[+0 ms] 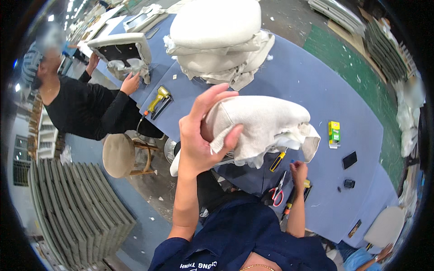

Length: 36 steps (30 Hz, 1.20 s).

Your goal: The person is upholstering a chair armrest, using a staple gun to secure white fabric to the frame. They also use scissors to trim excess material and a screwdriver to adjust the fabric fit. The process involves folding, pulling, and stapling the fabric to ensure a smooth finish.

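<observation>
My left hand (pixel 195 140) is raised over the table and grips a cushion (pixel 262 119) in cream fabric, thumb on the near side and fingers round its left end. The cushion is tilted up, and its loose fabric edge and white padding hang along the underside. My right hand (pixel 298 172) is low beside the cushion's right end, apart from it, with the fingers pinched together; what they hold, if anything, is too small to make out. Close by lie scissors (pixel 278 194) with red handles and a yellow-and-black handled tool (pixel 277 161). A yellow tool (pixel 307 184) is partly hidden by my right forearm.
Cream cushions (pixel 217 27) are stacked at the table's (pixel 316 86) far side. A yellow staple gun (pixel 160 100) lies left. On the right are a green-and-yellow box (pixel 334 132) and phone (pixel 349 160). A co-worker (pixel 86 104) handles another cushion (pixel 122 49); a stool (pixel 118 155) stands near.
</observation>
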Available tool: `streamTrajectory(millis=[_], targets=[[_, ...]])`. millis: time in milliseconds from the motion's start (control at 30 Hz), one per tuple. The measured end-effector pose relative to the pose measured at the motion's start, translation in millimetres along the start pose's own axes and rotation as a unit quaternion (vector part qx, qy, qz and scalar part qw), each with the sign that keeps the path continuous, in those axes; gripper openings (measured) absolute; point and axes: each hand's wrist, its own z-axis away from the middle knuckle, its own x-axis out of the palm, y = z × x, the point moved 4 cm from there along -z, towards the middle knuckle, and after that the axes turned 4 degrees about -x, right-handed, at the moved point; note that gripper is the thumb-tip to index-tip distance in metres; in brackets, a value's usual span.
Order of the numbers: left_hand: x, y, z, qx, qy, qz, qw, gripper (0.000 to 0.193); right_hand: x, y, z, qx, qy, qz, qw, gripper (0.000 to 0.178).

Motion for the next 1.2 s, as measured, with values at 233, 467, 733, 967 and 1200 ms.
streamTrajectory(millis=[233, 467, 733, 967, 1200], targets=[[13, 25, 16, 0.023, -0.020, -0.061, 0.998, 0.077, -201, -201, -35, -0.125, 0.234, -0.232, 0.936, 0.020], [30, 42, 36, 0.085, -0.016, -0.060, 0.994, 0.081, -238, -428, 38, -0.486, -0.032, -0.347, 0.801, 0.011], [36, 59, 57, 0.107, -0.029, -0.060, 0.992, 0.076, -225, -450, 60, -0.477, -0.188, -0.326, 0.794, 0.013], [38, 58, 64, 0.111, -0.025, -0.060, 0.992, 0.076, -222, -446, 65, -0.470, -0.204, -0.301, 0.804, 0.014], [38, 64, 69, 0.088, -0.032, -0.066, 0.993, 0.073, -224, -444, 62, -0.476, -0.208, -0.278, 0.808, 0.018]])
